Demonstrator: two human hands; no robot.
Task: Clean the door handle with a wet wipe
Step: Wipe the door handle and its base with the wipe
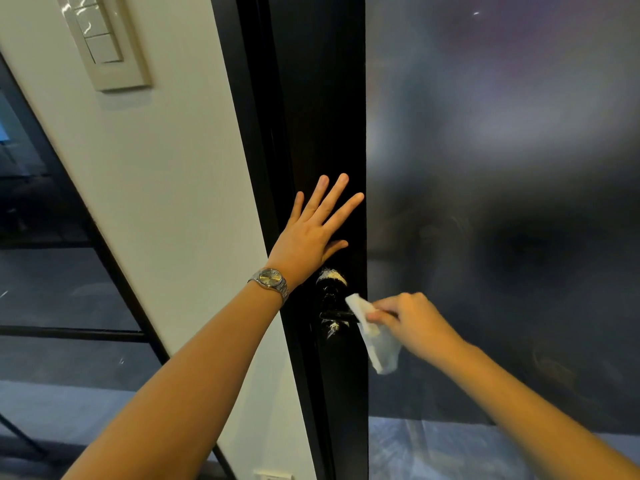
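Fingers spread wide, the left hand (pixel 313 233) presses flat against the black door frame (pixel 322 116), just above the dark door handle (pixel 334 311), which carries white smears on its round plate. The right hand (pixel 412 322) pinches a white wet wipe (pixel 375 336) against the handle's lever, the cloth hanging below. A silver wristwatch (pixel 270 279) circles the left wrist; a light switch panel (pixel 104 39) sits on the cream wall.

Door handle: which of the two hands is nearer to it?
Right. The right hand presses the wipe against the door handle; the left hand lies flat on the door frame above it.
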